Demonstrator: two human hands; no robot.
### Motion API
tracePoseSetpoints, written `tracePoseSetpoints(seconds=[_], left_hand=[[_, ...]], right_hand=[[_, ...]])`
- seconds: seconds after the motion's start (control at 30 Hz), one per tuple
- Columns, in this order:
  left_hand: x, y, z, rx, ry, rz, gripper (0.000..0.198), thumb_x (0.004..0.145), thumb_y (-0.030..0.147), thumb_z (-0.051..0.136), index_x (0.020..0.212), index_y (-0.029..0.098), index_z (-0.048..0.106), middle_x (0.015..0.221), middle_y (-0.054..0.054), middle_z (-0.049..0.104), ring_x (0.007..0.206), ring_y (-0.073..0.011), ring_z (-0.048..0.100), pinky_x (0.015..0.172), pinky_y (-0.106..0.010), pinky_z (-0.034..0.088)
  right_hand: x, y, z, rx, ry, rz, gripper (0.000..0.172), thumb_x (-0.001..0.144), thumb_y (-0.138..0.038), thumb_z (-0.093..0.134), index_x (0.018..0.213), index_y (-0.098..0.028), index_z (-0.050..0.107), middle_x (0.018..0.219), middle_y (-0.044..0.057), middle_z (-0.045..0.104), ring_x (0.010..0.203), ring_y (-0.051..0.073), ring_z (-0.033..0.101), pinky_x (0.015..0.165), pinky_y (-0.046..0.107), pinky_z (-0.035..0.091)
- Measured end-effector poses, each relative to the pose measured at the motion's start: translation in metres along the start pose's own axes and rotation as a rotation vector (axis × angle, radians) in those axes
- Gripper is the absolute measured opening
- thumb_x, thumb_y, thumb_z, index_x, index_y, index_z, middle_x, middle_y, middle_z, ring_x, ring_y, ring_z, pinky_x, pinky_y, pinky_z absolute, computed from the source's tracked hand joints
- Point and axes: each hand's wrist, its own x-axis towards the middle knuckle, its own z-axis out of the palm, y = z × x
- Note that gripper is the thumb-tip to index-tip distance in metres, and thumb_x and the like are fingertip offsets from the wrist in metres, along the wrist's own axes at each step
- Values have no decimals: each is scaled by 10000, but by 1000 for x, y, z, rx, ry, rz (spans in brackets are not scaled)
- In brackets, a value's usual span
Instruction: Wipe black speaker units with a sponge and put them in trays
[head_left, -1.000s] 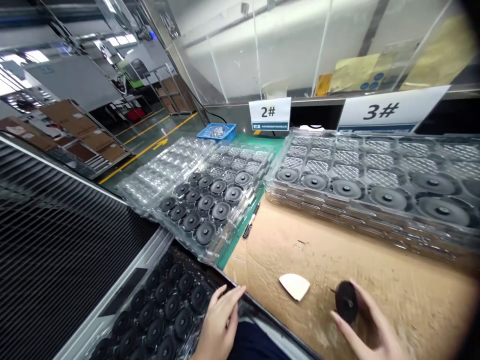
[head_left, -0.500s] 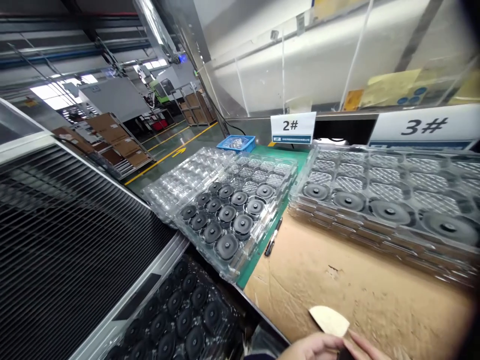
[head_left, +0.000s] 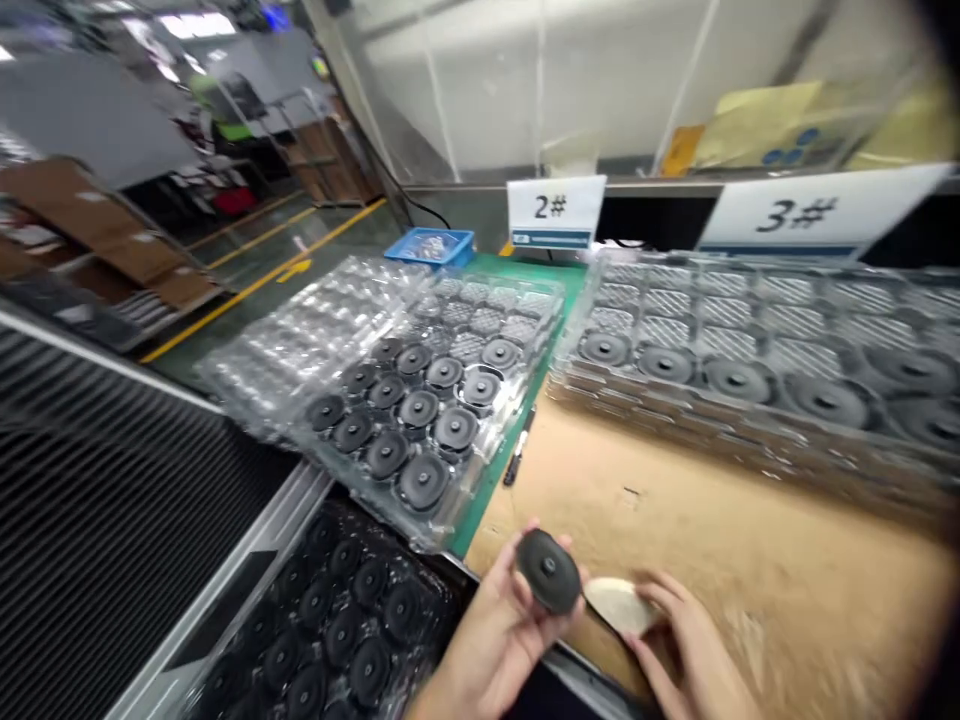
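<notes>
The left hand (head_left: 495,640) cradles a round black speaker (head_left: 549,570), the right hand (head_left: 694,640) pinches a curved cream pad (head_left: 621,605); the clear plastic tray (head_left: 487,320) has black speakers in its near pockets, its far pockets bare.

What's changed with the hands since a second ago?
The black speaker has passed from the right hand to the left hand, which now cradles it. The right hand has taken the cream pad from the cardboard. The speaker trays stayed put.
</notes>
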Motion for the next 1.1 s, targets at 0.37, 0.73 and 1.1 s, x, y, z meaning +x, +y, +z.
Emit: tracePoseSetpoints(seconds=[0.37, 0.73, 1.1], left_hand=[[6, 5, 18, 140, 66, -22, 525, 663, 346, 735, 1153, 236, 580, 1232, -90, 573, 1119, -270, 541, 967, -366, 429], [-3, -22, 72, 344, 43, -108, 519, 642, 298, 759, 1135, 264, 601, 1043, -42, 669, 975, -202, 615, 849, -245, 497], [-9, -36, 97, 419, -27, -185, 540, 504, 370, 816, 1013, 271, 666, 1022, -24, 680, 984, -226, 609, 887, -286, 472]], right_hand=[[62, -58, -60, 200, -131, 160, 271, 898, -203, 434, 1142, -235, 546, 893, 38, 616, 788, 152, 564, 701, 290, 482], [71, -106, -107, 209, 78, -89, 281, 875, -125, 422, 1131, -99, 536, 817, 69, 614, 705, 159, 520, 663, 316, 456], [59, -98, -132, 256, 202, -72, 292, 877, -118, 417, 1136, -56, 536, 818, 89, 615, 727, 170, 532, 685, 322, 445]])
